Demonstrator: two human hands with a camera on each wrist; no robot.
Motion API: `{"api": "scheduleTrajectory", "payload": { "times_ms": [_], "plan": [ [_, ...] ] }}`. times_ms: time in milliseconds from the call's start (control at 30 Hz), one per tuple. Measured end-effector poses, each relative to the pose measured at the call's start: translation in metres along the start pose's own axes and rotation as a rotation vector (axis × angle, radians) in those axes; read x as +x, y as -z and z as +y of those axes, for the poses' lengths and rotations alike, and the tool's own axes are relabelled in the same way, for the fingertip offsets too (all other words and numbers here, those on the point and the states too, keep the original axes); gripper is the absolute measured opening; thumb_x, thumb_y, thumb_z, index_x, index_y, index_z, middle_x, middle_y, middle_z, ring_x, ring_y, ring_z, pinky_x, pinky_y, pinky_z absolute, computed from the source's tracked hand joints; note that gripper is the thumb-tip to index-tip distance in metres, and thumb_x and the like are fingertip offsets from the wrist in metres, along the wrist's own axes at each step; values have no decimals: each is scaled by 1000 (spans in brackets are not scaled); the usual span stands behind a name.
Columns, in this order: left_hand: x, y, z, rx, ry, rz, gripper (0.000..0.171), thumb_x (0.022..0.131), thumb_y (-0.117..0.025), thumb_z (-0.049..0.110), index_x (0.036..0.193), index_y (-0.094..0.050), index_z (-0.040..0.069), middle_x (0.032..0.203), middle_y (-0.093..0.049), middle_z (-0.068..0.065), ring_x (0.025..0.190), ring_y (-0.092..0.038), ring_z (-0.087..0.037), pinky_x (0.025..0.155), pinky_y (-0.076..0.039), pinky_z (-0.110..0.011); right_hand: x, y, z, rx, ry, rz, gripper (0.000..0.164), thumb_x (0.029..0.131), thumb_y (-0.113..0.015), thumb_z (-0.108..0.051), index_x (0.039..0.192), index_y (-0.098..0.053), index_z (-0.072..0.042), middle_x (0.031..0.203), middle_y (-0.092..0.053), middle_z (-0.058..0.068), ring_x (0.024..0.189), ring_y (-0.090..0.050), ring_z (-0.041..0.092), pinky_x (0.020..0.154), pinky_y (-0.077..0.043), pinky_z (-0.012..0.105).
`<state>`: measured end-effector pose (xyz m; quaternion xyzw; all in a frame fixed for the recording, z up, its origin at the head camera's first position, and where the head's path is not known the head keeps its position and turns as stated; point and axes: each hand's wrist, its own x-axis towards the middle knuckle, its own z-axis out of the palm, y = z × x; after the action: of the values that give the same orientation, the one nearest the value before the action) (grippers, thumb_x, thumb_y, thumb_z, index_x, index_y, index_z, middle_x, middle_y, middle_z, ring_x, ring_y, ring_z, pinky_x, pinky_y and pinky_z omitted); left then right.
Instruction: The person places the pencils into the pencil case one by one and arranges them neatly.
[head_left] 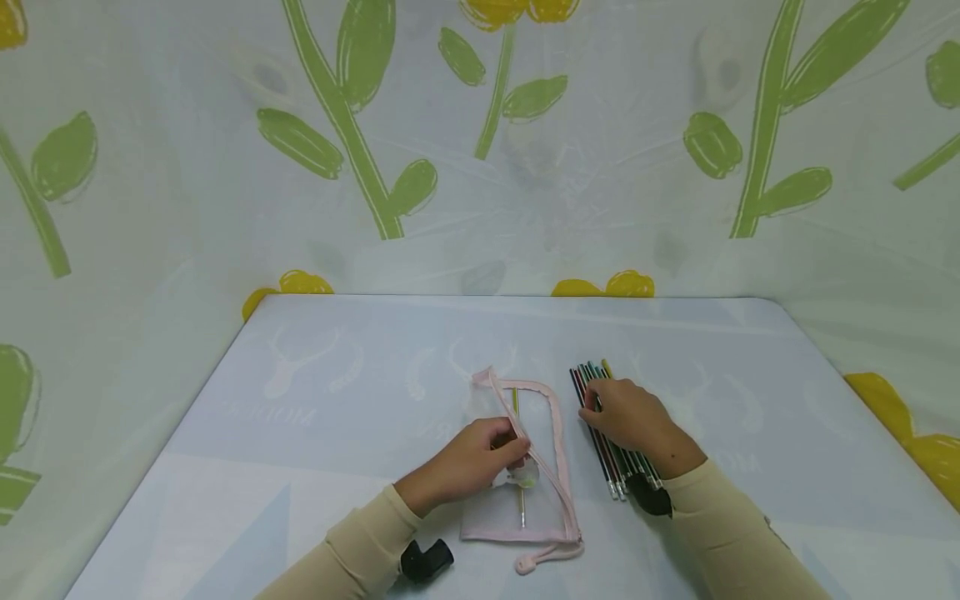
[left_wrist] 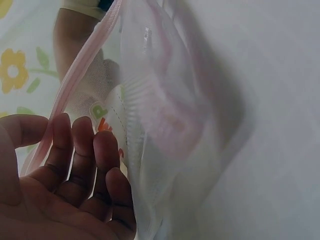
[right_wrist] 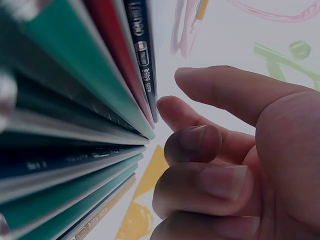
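Note:
My left hand [head_left: 476, 458] pinches the pink zipper edge of a see-through mesh pencil pouch [head_left: 559, 442] and lifts it off the rest of the pouch. In the left wrist view, the thumb and index finger meet on the pink zipper strip [left_wrist: 82, 65], the other fingers lying along the mesh. Inside the pouch is one yellowish pencil [head_left: 522, 510]. My right hand [head_left: 633, 419] hovers over a row of pencils [head_left: 600, 446], dark, green, red and yellow. In the right wrist view, its thumb and loosely bent fingers stay apart from the pencils [right_wrist: 75, 60], holding nothing.
A pink zipper pull [head_left: 527, 564] lies by the pouch's near corner. Both wrists carry black camera mounts [head_left: 427, 562]. The white table [head_left: 360, 350] has pale printed patterns, and a flower-printed sheet [head_left: 600, 192] hangs behind its far edge.

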<state>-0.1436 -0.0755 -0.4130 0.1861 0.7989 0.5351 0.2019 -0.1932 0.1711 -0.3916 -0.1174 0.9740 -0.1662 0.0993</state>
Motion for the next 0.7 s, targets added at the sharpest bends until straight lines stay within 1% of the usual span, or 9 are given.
{"api": "scheduleTrajectory", "payload": {
  "times_ms": [167, 267, 367, 700],
  "plan": [
    [-1, 0, 2, -6, -7, -2, 27, 104, -52, 30, 102, -66, 7, 91, -67, -2, 84, -60, -10, 72, -50, -25, 0, -1, 0, 5, -9, -11, 15, 93, -70, -22, 87, -63, -10, 73, -59, 3, 60, -52, 15, 52, -41, 28],
    [-1, 0, 2, -1, -5, -3, 26, 104, -53, 30, 101, -66, 8, 91, -67, -1, 84, -60, -10, 72, -50, -25, 1, -1, -2, 25, -21, -23, 16, 93, -70, -22, 86, -62, -9, 74, -60, 4, 60, -54, 15, 53, -43, 28],
    [0, 0, 1, 9, 1, -5, 25, 104, -52, 31, 100, -66, 10, 91, -66, 1, 83, -60, -10, 72, -50, -25, 0, -2, -3, 36, -13, -32, 17, 93, -70, -21, 84, -61, -9, 73, -59, 4, 60, -53, 15, 53, -43, 28],
    [0, 0, 0, 13, 9, -4, 25, 104, -52, 31, 101, -66, 11, 91, -66, 2, 84, -60, -11, 73, -50, -26, -1, -7, -3, -4, 16, -42, 22, 92, -71, -23, 78, -60, -11, 69, -57, 1, 59, -52, 14, 52, -41, 28]
  ]
}}
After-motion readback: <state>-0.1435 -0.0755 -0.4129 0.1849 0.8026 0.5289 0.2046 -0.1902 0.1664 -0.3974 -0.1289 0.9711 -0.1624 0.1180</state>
